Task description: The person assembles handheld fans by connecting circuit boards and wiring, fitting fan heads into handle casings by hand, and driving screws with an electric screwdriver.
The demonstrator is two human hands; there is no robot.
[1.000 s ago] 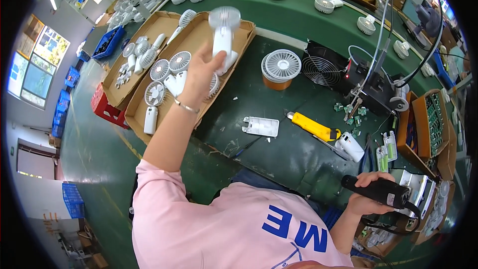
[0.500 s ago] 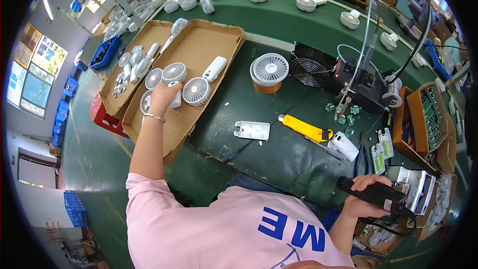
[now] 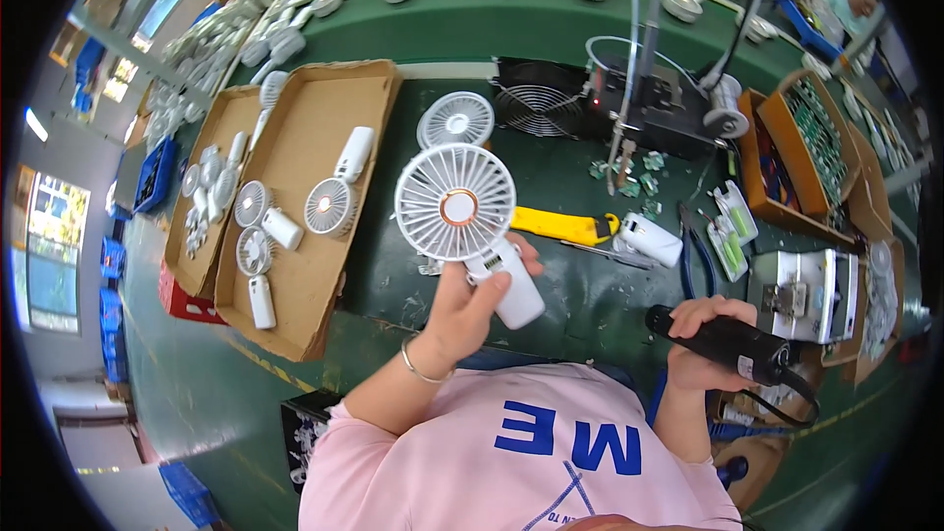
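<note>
My left hand [image 3: 460,320] is closed around the handle of a white handheld fan [image 3: 511,285]. Its round grille has a copper-coloured ring at the centre and tilts toward me, above the bench. On the right, my right hand [image 3: 696,366] grips a black corded electric screwdriver [image 3: 737,345], lying roughly level; its tip is too small to make out. Behind the raised fan sits a round white fan head [image 3: 456,120], partly covered by it. A yellow-handled cutter knife [image 3: 565,225] lies beyond my left fingers, beside a white fan handle casing [image 3: 651,240].
On the left, a cardboard tray [image 3: 300,138] holds several white fans. A soldering machine [image 3: 659,88] and a black cooling fan [image 3: 539,98] stand at the back. Pliers [image 3: 700,256] lie near a box of circuit boards [image 3: 821,133]. Fans line the green conveyor [image 3: 442,5].
My left hand has come out of the cardboard tray with a fan and brought it right, in front of me. The right hand still holds the screwdriver. The whole view has shifted.
</note>
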